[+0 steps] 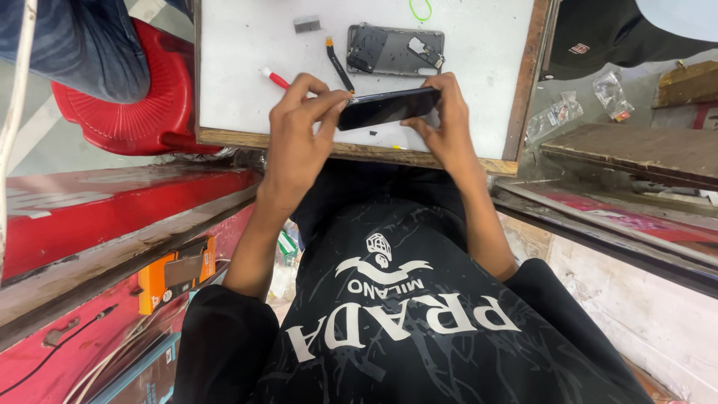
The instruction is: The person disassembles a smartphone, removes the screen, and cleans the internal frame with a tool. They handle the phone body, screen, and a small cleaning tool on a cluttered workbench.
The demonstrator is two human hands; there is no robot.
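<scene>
So the person has a black phone [389, 108] held up edge-on just above the white board [239, 45], between both hands, roughly dead centre of the view. The left hand [299, 131] pinches the phone's end at about 9 o'clock, thumb and first two fingers pressed together on the corner, like it's working at the seam there; I can't tell if there's a pick or anything tucked between the fingertips. The right hand [445, 120] cups the other end at 3 o'clock, fingers curled over the top edge and thumb underneath, closed on the phone to steady it. Straight up at 12 o'clock lies an opened phone frame [396, 51] with its insides showing, a black strip part [338, 67] at about 11, a red-handled tool [275, 78] at 10, poking out from behind the left hand, and a small grey metal piece [307, 24] further up. Looks to me like the prying or seam-checking stage. I'd guess the next bit calls for a steady right grip and gentle, even pressure from the left fingertips so nothing cracks.
</scene>
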